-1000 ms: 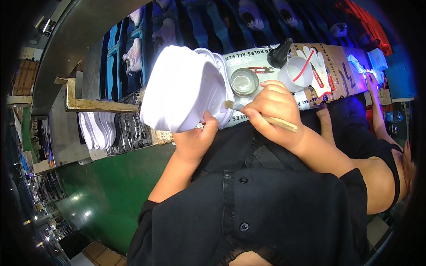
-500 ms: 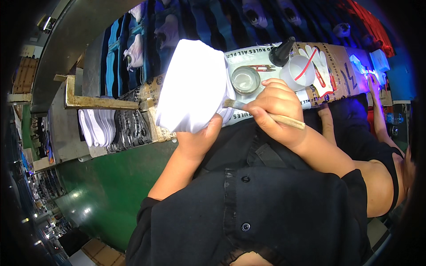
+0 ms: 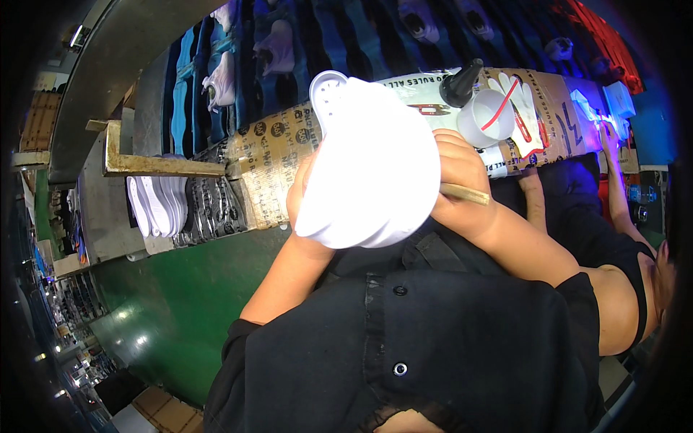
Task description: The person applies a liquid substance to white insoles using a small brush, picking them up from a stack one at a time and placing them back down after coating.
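A white shoe (image 3: 375, 166), so brightly lit that its details wash out, fills the space between my hands; a rounded end with small holes sticks up at its upper left. My left hand (image 3: 299, 195) grips its left side, fingers mostly hidden behind it. Against its right side is my right hand (image 3: 462, 177), closed round a brush (image 3: 465, 193) whose wooden handle end pokes out to the right. The bristles are hidden behind the shoe. Beyond my right hand stands a translucent plastic cup (image 3: 484, 119) with a red strip across its mouth.
On the cardboard-covered bench (image 3: 263, 162) are a black cone-shaped bottle (image 3: 460, 85), red thread snips (image 3: 433, 110) and a white glove (image 3: 530, 108). White soles (image 3: 155, 206) stand stacked at left by a metal bracket (image 3: 162, 166). Shoes sit on the dark conveyor (image 3: 339, 50). A co-worker's arm (image 3: 617, 180) is at right.
The shoe has turned and come rightward and nearer, now covering the glass jar and the brush's bristles. My left hand has shifted to the shoe's left side.
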The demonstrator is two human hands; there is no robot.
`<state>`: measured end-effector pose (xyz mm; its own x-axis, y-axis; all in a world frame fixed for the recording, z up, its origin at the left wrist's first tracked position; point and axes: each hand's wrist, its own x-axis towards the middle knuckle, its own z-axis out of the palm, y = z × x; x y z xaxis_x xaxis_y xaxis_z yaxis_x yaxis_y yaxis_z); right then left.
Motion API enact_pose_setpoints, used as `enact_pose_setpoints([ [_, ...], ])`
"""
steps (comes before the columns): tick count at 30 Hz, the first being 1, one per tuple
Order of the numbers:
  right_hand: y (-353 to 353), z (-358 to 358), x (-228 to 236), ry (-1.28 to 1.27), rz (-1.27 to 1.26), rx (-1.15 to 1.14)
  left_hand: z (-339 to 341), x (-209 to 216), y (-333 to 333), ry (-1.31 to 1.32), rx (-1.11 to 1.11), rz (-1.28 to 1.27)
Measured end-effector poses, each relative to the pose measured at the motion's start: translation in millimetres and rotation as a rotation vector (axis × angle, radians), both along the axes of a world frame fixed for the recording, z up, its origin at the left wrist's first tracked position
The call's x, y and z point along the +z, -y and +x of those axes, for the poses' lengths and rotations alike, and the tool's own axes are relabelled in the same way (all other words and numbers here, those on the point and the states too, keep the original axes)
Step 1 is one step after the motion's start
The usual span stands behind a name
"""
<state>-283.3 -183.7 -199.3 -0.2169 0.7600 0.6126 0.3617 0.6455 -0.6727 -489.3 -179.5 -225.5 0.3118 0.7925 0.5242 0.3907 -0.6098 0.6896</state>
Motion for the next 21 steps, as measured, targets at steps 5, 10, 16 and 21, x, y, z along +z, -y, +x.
enact_pose_setpoints([
  [5,9.1,13.0,4.7,0.085,-0.037,-0.079,-1.1,6.8,-3.6,0.093,0.043,-0.097],
  [10,14.3,33.1,3.7,-0.106,-0.161,-0.233,-18.5,8.7,-17.3,0.256,0.166,-0.545],
  [16,23.0,39.2,-15.7,-0.274,-0.331,-0.329,-31.0,-5.4,-36.6,0.048,0.032,-0.94],
  [21,18.5,41.1,-19.3,-0.124,-0.273,-0.316,-35.1,-39.9,-28.4,-0.324,0.295,-0.545],
])
